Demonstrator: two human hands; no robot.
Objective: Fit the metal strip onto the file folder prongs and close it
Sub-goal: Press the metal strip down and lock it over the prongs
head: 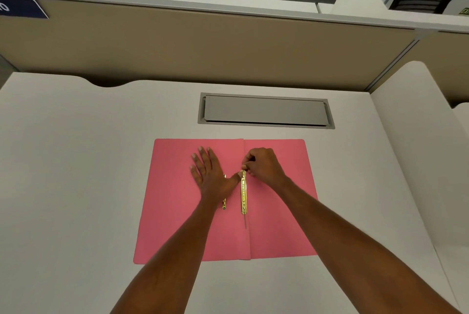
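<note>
A pink file folder (177, 225) lies open and flat on the white desk. A gold metal strip (243, 194) runs along its centre fold, with a thin prong (245, 222) sticking out below its near end. My left hand (210, 174) rests flat on the left flap, fingers spread, thumb touching the strip's far end. My right hand (261, 164) is curled over the strip's far end, fingertips pinching there. A second gold piece (224, 204) peeks out from under my left wrist; most of it is hidden.
A grey cable hatch (265, 110) is set into the desk (76, 161) just beyond the folder. A tan partition wall (203, 42) closes the far side. A white divider (411, 148) rises at the right.
</note>
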